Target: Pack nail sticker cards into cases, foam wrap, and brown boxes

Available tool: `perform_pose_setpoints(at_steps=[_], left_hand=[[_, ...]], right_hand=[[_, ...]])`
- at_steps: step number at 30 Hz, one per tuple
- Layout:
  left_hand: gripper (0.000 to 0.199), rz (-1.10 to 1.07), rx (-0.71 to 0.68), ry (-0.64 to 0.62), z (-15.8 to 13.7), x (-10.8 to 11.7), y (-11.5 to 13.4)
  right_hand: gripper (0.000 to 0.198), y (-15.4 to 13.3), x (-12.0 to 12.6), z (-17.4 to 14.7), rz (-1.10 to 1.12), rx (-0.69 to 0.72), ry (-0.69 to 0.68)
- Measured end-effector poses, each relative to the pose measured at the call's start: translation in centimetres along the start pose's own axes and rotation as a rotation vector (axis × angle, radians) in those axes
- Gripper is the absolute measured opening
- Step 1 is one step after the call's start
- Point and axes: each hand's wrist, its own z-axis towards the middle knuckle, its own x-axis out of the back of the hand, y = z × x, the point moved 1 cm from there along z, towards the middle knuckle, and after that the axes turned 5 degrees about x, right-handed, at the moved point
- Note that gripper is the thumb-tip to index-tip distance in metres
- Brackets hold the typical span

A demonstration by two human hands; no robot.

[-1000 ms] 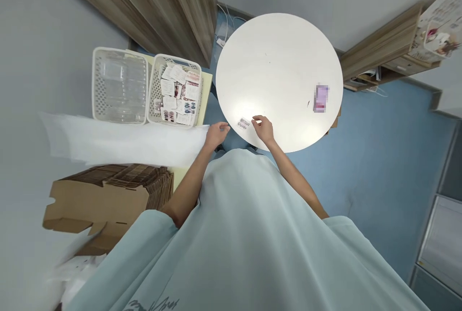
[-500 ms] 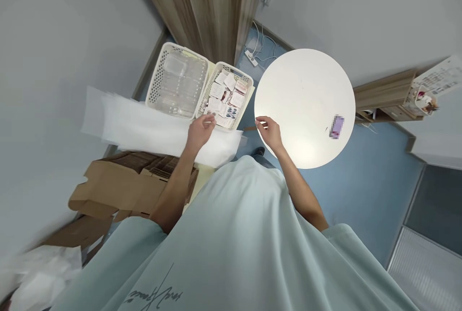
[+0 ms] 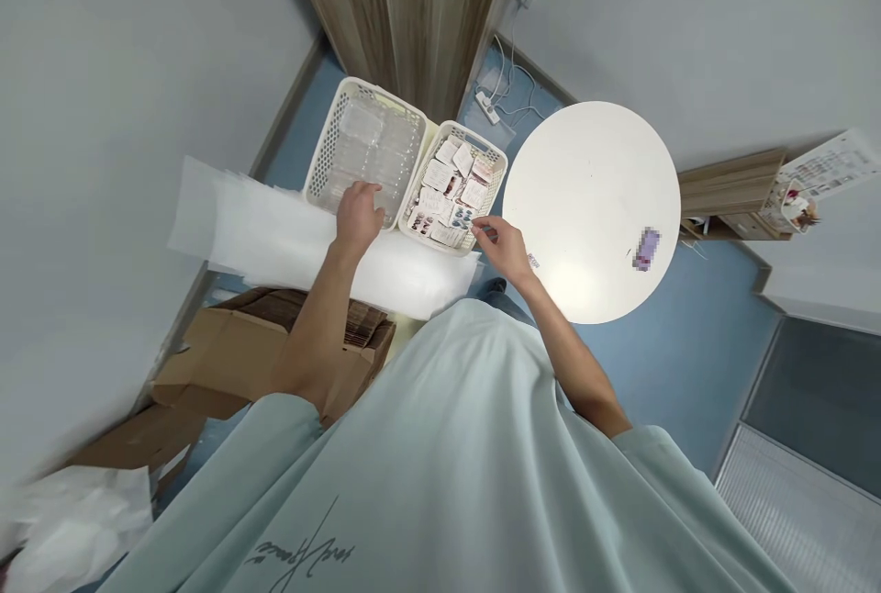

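Note:
My left hand [image 3: 359, 220] reaches over the near edge of a white perforated basket [image 3: 318, 157] that holds clear plastic boxes [image 3: 392, 152]. Its thumb and index finger are apart, the other fingers are mostly hidden, and I see nothing held. My right hand [image 3: 502, 247] is at the near right edge of a second white basket [image 3: 496, 155], fingers slightly spread and nothing visible between them. Inside that basket lie white cards [image 3: 437, 175] and small packs with dark and blue pieces [image 3: 461, 218].
A round white table [image 3: 592, 198] stands to the right, with a blurred purple object [image 3: 645, 249] on it. White sheets [image 3: 275, 240] lie before the baskets. Folded cardboard boxes [image 3: 227, 350] are at left. A power strip [image 3: 486, 107] with cables lies on the floor behind.
My left hand has moved left and up, from between the baskets to the plastic boxes. My right hand has shifted left from the table's edge to the card basket. The view has turned slightly.

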Motion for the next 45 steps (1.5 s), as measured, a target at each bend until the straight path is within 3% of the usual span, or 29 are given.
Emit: perform_pose_setpoints(at_steps=[6, 17, 24, 27, 32, 35, 39, 45], left_hand=[[0.035, -0.021, -0.019, -0.004, 1.8, -0.5, 0.7], [0.038, 0.17, -0.018, -0.002, 0.0, -0.2, -0.1], [0.011, 0.355, -0.047, -0.042, -0.3, 0.4, 0.6], [0.009, 0.372, -0.036, 0.011, -1.3, 1.5, 1.8], [0.013, 0.165, -0.074, 0.207, -4.4, 3.3, 6.9], [0.025, -0.075, -0.076, 0.164, -6.7, 2.2, 12.1], [0.04, -0.337, -0.116, 0.012, -9.8, -2.0, 19.4], [0.055, -0.443, -0.13, -0.172, -13.5, -10.4, 27.9]], right_hand=[[0.038, 0.2, 0.6, -1.3, -0.014, -0.054, 0.03], [0.037, 1.0, 1.3, -2.8, 0.024, -0.068, 0.05], [0.033, 1.7, 1.9, -3.0, 0.067, -0.008, 0.022], [0.033, 2.3, 2.5, -3.4, 0.081, 0.008, 0.014], [0.033, 3.2, 4.6, -4.2, 0.128, 0.054, 0.012], [0.033, 3.7, 6.9, -4.8, 0.179, 0.107, 0.011], [0.036, 4.8, 11.0, -6.0, 0.241, 0.126, 0.045], [0.041, 9.5, 17.2, -8.9, 0.369, 0.04, 0.143]])
